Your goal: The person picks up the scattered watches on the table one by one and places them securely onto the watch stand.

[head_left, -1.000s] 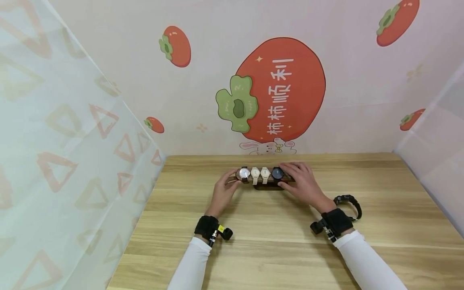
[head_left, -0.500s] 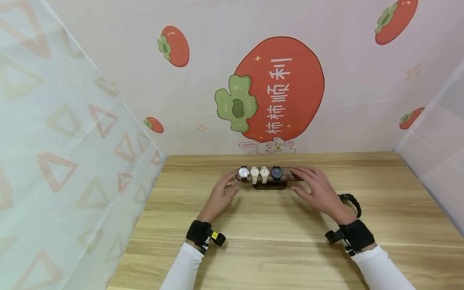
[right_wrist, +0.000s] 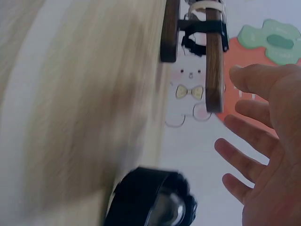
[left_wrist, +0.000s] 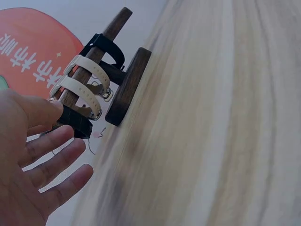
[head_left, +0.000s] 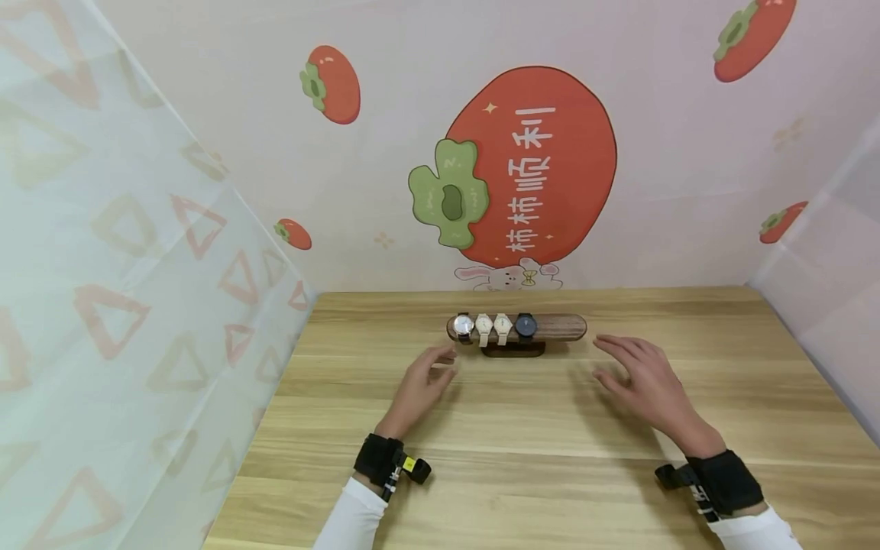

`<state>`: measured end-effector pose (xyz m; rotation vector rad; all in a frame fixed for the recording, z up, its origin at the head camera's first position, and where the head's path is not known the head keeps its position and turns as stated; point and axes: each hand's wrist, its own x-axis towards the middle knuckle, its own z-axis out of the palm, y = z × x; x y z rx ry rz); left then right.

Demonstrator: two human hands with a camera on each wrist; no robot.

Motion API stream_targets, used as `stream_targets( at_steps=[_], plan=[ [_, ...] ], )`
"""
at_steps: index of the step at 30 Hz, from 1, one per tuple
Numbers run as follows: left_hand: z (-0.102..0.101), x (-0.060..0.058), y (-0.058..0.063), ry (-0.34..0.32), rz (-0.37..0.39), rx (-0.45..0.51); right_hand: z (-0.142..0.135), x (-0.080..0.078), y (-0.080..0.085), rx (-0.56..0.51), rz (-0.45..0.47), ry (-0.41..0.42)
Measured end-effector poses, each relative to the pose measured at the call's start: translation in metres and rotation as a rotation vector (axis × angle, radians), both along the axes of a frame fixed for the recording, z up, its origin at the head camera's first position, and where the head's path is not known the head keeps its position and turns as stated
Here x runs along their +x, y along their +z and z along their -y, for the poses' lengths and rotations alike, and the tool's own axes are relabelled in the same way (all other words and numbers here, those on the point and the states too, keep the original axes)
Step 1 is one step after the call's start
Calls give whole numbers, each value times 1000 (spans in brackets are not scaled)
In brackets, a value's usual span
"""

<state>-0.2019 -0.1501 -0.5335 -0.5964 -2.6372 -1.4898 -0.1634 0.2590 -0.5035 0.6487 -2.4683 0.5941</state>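
A dark wooden watch stand [head_left: 564,327] stands near the back of the table in the head view. Strapped round its bar, left to right, are a white-faced watch on a dark strap [head_left: 464,325], two cream watches [head_left: 484,325] and a black watch [head_left: 525,326]. My left hand [head_left: 418,388] is just in front of the stand's left end, fingers loosely bent and holding nothing; whether it touches is unclear. My right hand [head_left: 646,383] hovers apart from the bar's right end, fingers relaxed. In the right wrist view a loose black watch [right_wrist: 146,197] lies below that hand; the head view hides it.
A wood-grain table [head_left: 509,458] spreads in front of the stand. Behind it rises a back wall [head_left: 385,183] printed with persimmons, with side walls at left and right.
My right hand has left the black watch on the stand and moved right and toward me, uncovering the bar's right end. My left hand has drawn slightly back from the left end.
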Motion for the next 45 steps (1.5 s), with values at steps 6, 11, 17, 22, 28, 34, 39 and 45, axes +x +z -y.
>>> stream_targets(
  at_steps=[6, 11, 17, 22, 28, 34, 39, 45],
  plan=[
    [-4, 7, -6, -22, 10, 23, -17, 5, -6, -8, -27, -14],
    [-9, 12, -8, -38, 10, 56, -29, 9, -10, -18, -37, -25],
    [-18, 17, -10, -63, 1, 62, -43, 19, -12, -40, 25, -75],
    [-22, 21, -12, -76, 22, 50, -54, 25, -16, -53, 87, -137],
    [-24, 24, -13, -83, 76, 24, -62, 28, -21, -71, 186, -226],
    [-27, 25, -14, -107, 74, 42, -66, 31, -25, -90, 242, -293],
    [-28, 25, -15, -109, 66, 36, -66, 31, -26, -102, 223, -312],
    [-29, 26, -15, -113, 83, 32, -63, 31, -28, -122, 197, -321]
  ],
)
